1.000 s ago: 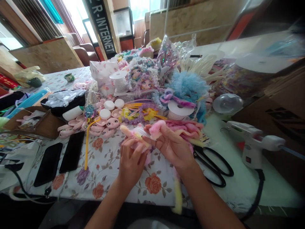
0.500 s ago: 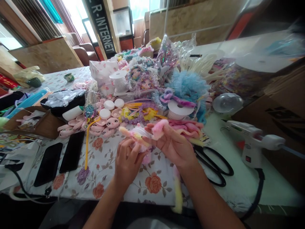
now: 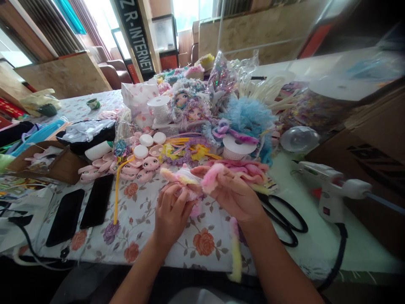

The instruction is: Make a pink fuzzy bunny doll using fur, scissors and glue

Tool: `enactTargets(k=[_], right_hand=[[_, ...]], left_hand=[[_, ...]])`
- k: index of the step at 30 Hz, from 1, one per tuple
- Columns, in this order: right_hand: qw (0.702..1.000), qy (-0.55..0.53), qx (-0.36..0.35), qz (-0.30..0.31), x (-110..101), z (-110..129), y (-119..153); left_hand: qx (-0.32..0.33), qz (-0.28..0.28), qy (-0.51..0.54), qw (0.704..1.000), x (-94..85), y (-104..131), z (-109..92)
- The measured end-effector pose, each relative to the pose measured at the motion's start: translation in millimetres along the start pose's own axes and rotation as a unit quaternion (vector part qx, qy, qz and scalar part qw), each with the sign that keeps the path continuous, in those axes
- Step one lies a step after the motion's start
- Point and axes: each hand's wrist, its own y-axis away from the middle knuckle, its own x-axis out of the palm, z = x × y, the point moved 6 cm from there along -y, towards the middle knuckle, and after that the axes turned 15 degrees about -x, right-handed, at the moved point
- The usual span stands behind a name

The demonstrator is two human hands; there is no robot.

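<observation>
My left hand is closed on a small fluffy pink and yellow craft piece with a white band across its top. Close beside it, my right hand pinches a pink fuzzy strip between thumb and fingers. Its fingertips reach the right side of the craft piece. The strip's yellow end hangs below my right hand near the table's front edge. Pink fuzzy strips lie behind my right hand. Part of the craft piece is hidden by my fingers.
Black-handled scissors and a glue gun are at the right, beside a cardboard box. Two dark phones lie left on the flowered cloth. Doll faces, a ribbon spool and blue tulle are piled behind my hands.
The camera view has shifted slightly. My right hand has tilted a little and its fingers have closed in around the pink strip. My left hand keeps its hold on the craft piece.
</observation>
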Motion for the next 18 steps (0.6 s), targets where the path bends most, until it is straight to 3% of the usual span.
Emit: enactTargets(k=[6, 18], right_hand=[[1.0, -0.017, -0.005, -0.013, -2, 1, -1], [0.999, 0.023, -0.022, -0.014, -4, -2, -4]], left_hand=[[-0.004, 0.004, -0.031, 1.0, 2.6, -3, -1], [-0.052, 0.088, -0.027, 0.994, 6.3, -17, 2]])
